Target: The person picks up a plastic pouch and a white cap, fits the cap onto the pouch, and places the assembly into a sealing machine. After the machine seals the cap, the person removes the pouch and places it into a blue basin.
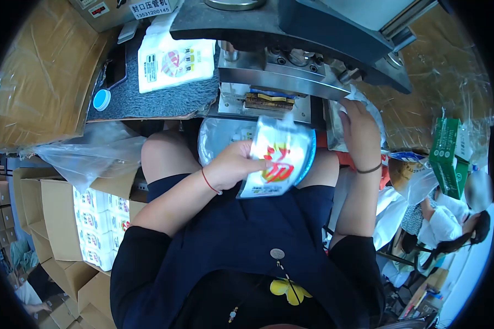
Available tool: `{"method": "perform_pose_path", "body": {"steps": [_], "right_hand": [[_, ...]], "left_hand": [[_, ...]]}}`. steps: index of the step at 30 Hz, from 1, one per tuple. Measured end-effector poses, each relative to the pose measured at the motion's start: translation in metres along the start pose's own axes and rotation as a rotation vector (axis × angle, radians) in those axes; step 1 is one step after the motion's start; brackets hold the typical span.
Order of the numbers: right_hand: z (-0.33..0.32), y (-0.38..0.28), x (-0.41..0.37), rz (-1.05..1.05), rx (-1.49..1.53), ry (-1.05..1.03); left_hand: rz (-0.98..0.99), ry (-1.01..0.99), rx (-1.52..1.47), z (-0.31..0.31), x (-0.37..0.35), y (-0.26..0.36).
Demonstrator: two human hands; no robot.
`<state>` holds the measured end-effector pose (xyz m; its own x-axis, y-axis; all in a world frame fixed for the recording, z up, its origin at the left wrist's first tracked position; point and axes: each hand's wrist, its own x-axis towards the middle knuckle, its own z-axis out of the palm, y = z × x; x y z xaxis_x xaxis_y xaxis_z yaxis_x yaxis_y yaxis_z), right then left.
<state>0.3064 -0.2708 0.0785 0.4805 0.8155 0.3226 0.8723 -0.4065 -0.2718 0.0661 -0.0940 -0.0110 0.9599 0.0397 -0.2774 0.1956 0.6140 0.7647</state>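
My left hand [233,166] is closed on a plastic pouch [280,153], white and clear with large red lettering and a blue edge, slightly blurred and tilted above my lap. Behind the pouch sits the press machine [291,82], with a gold-coloured block [269,101] under its metal bar. My right hand [361,131] is at the machine's right side, fingers bent and thumb apart, over clear plastic [336,127]. Its fingertips are right at the end of the metal bar. On the grey cloth [148,104] to the left lies a stack of white printed pouches [175,63].
A blue cap [101,100] and a dark phone [116,68] lie on the cloth. Left stands an open carton [55,219] of white printed packs [96,225]. Clear plastic [93,153] hangs beside my leg. A green box [447,156] and another person [444,225] are at right.
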Motion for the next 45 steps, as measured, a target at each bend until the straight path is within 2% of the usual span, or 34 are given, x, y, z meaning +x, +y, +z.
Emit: {"method": "perform_pose_path", "body": {"steps": [3,5,8,9,11,13,15,16,17,19,20,23,24,25,26,27,28,29,31,33,34,36,37,39,42,45], "right_hand": [[0.011,0.042,-0.005,0.046,-0.151,-0.079],[0.028,0.056,-0.003,0.068,-0.150,-0.117],[0.036,0.054,-0.006,0.142,-0.099,-0.017],[0.039,0.053,-0.007,0.172,-0.097,0.031],[0.045,0.064,-0.009,0.150,-0.110,0.078],[0.048,0.081,-0.015,0.092,-0.152,0.087],[0.045,0.078,-0.018,0.143,-0.077,0.096],[0.039,0.071,-0.019,0.152,-0.008,0.131],[0.032,0.064,-0.018,0.159,0.059,0.167],[0.015,0.050,-0.020,0.220,0.131,0.148],[0.009,0.042,-0.023,0.258,0.166,0.136],[0.006,0.014,-0.031,0.237,0.154,0.171],[0.011,0.006,-0.031,0.170,0.226,0.169],[0.016,-0.009,-0.029,0.009,0.246,0.166],[0.021,-0.026,-0.025,-0.031,0.353,0.055],[0.027,-0.039,-0.023,-0.084,0.453,-0.064],[0.023,-0.057,-0.016,-0.131,0.517,-0.144],[0.023,-0.069,-0.010,-0.181,0.596,-0.099],[0.023,-0.079,-0.003,-0.077,0.721,0.008],[0.030,-0.086,0.009,-0.198,0.662,0.062],[0.032,-0.087,0.012,-0.258,0.631,0.093],[0.030,-0.076,0.008,-0.228,0.557,0.052],[0.027,-0.069,0.008,-0.221,0.521,0.027],[0.013,-0.061,0.003,-0.165,0.550,-0.093],[0.000,-0.054,-0.009,-0.067,0.612,-0.166],[-0.005,-0.052,-0.012,-0.146,0.469,-0.218]], "left_hand": [[0.049,0.162,0.001,-0.010,0.009,0.025],[0.019,0.164,-0.085,-0.019,0.017,0.039],[-0.006,0.176,-0.101,-0.021,0.020,0.037],[0.209,0.164,-0.026,-0.029,0.025,0.025],[0.379,0.568,0.505,-0.056,0.020,0.047],[0.876,0.928,0.988,-0.080,0.012,0.092],[0.658,1.041,1.853,-0.133,0.008,0.112],[0.468,0.914,1.969,-0.141,0.002,0.110],[0.461,0.817,1.984,-0.145,-0.004,0.100],[0.445,0.602,2.009,-0.107,-0.038,0.086],[0.496,0.559,2.026,-0.095,-0.050,0.082],[0.482,0.772,1.627,-0.109,-0.070,0.057],[0.515,0.715,1.298,-0.105,-0.068,0.052],[0.533,0.654,0.968,-0.096,-0.065,0.048],[0.540,0.589,0.639,-0.086,-0.063,0.044],[0.474,0.603,0.841,-0.068,-0.062,0.049],[0.427,0.537,0.822,-0.056,-0.057,0.046],[0.383,0.470,0.803,-0.046,-0.052,0.042],[0.313,0.440,0.923,-0.030,-0.041,0.034],[0.303,0.365,0.861,-0.013,-0.031,0.025],[0.253,0.301,0.722,-0.012,-0.026,0.014],[0.170,0.189,0.464,0.002,-0.020,0.006],[0.124,0.130,0.462,0.001,-0.017,0.001],[0.131,0.051,0.281,0.011,-0.010,-0.008],[0.027,0.065,0.265,0.020,-0.009,-0.008],[-0.027,0.039,0.267,0.020,-0.003,-0.007]]}}
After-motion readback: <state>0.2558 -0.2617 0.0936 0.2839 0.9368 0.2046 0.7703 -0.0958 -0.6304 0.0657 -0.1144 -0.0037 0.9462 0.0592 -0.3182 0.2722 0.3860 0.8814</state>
